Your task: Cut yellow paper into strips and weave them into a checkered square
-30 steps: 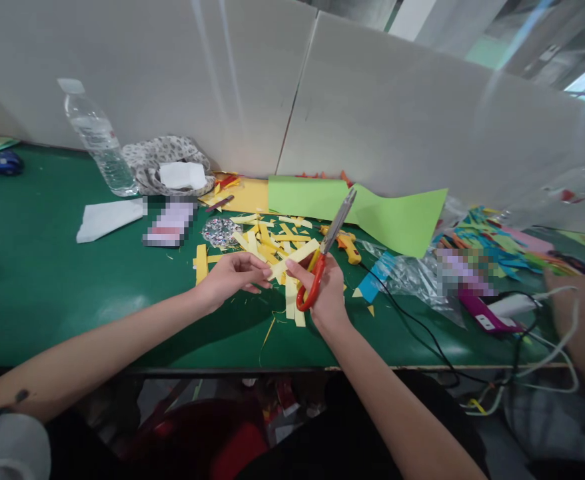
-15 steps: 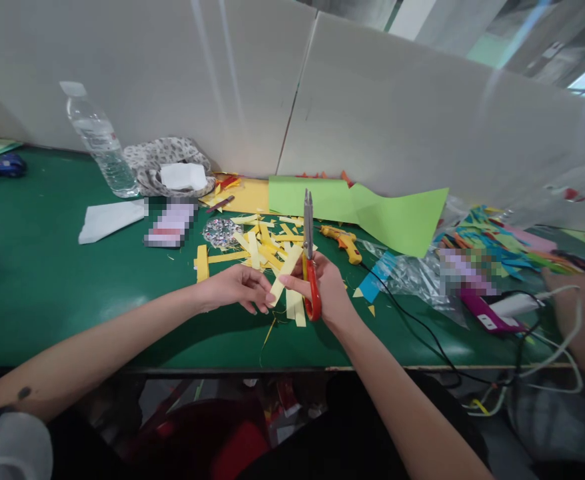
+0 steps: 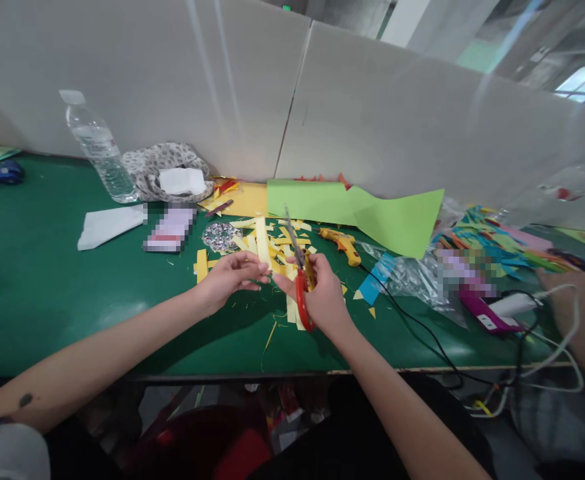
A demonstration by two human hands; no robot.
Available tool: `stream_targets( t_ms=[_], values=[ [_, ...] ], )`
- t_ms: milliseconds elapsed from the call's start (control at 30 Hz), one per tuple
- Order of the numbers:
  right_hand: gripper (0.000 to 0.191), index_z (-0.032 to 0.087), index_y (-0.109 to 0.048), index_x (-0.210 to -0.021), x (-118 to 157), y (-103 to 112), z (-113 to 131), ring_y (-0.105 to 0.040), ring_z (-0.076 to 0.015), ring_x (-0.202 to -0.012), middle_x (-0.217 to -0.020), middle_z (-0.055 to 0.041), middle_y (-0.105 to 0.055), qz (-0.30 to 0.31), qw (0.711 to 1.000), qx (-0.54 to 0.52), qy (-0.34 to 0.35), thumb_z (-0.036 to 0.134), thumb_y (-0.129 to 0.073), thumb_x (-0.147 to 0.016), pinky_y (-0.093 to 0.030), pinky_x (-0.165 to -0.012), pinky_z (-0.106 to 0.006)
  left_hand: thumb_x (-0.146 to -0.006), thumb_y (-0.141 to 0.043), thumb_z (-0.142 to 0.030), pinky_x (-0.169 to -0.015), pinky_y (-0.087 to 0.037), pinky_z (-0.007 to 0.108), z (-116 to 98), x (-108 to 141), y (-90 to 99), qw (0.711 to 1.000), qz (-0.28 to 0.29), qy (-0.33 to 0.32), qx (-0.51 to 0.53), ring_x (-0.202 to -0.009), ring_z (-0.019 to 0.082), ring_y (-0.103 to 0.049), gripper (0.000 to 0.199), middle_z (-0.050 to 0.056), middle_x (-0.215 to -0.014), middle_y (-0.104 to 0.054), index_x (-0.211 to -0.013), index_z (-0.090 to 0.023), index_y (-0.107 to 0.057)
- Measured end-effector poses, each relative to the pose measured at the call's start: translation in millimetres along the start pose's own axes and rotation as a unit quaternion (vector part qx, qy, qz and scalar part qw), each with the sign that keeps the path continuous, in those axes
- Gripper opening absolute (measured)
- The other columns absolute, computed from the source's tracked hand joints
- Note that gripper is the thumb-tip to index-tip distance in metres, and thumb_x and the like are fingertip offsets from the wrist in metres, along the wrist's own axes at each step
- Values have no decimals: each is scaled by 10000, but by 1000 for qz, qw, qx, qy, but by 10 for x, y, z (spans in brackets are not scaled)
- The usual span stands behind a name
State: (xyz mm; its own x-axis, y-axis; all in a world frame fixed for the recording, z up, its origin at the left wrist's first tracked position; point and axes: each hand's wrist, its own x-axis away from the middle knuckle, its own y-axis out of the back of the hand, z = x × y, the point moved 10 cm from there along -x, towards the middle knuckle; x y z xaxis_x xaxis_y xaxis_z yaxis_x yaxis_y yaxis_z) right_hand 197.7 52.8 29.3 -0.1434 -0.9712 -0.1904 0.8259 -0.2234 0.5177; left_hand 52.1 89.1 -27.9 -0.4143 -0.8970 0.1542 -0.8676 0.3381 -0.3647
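My left hand (image 3: 237, 277) pinches the lower end of a pale yellow paper strip (image 3: 262, 241), which stands up from the fingertips. Close beside it, my right hand (image 3: 320, 293) is wrapped round red-handled scissors (image 3: 301, 293), their blades pointing up and away. The right thumb reaches toward the strip's bottom end; whether it touches cannot be made out. Beneath and behind both hands lies a loose heap of yellow paper strips (image 3: 285, 250). A round patch of glittery sequins (image 3: 220, 236) sits left of the heap.
A yellow glue gun (image 3: 342, 244) with a black cord lies to the right. Behind are green paper (image 3: 317, 200), a water bottle (image 3: 100, 153) and a patterned cloth bag (image 3: 167, 160). Plastic wrapping (image 3: 417, 280) and a power strip (image 3: 490, 313) are right; another person's hand (image 3: 567, 293) is beyond.
The yellow strip has swung upright and sits in my left fingers; my right thumb was on it before. The scissors have tilted left and dropped slightly.
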Motion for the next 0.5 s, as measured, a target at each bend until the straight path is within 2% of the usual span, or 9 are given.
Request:
stream_targets(
  t_ms=[100,167,333,500],
  values=[
    [605,205,-439,-1000,79,-42,81,-586,-218,-701,-806,-44,-594,-3,989,148,17,563,-671,-572,-444,-610,-335,-669,-741,-265,-588,-495,169,-196,7,118,995,-41,-74,55,-701,101,-646,182,-16,-721,-666,-735,-174,-598],
    [628,191,-427,-1043,116,-109,107,-595,-247,-748,-851,-78,-598,2,981,194,27,581,-640,-600,-439,-623,-348,-674,-733,-251,-607,-499,171,-264,24,162,991,-59,-99,68,-723,102,-644,156,-23,-735,-661,-753,-180,-619],
    [605,166,-418,-1079,152,-239,68,-607,-274,-779,-880,-113,-603,5,973,229,30,566,-587,-657,-431,-606,-346,-673,-712,-211,-614,-494,181,-230,41,181,990,-82,-99,54,-744,111,-636,121,-12,-787,-673,-777,-182,-657],
    [597,154,-418,-1088,149,-264,50,-613,-274,-760,-874,-114,-606,10,971,239,22,553,-566,-670,-427,-588,-340,-684,-712,-239,-615,-494,174,-214,46,181,989,-84,-117,46,-751,107,-631,138,-8,-800,-674,-802,-186,-665]
  ],
)
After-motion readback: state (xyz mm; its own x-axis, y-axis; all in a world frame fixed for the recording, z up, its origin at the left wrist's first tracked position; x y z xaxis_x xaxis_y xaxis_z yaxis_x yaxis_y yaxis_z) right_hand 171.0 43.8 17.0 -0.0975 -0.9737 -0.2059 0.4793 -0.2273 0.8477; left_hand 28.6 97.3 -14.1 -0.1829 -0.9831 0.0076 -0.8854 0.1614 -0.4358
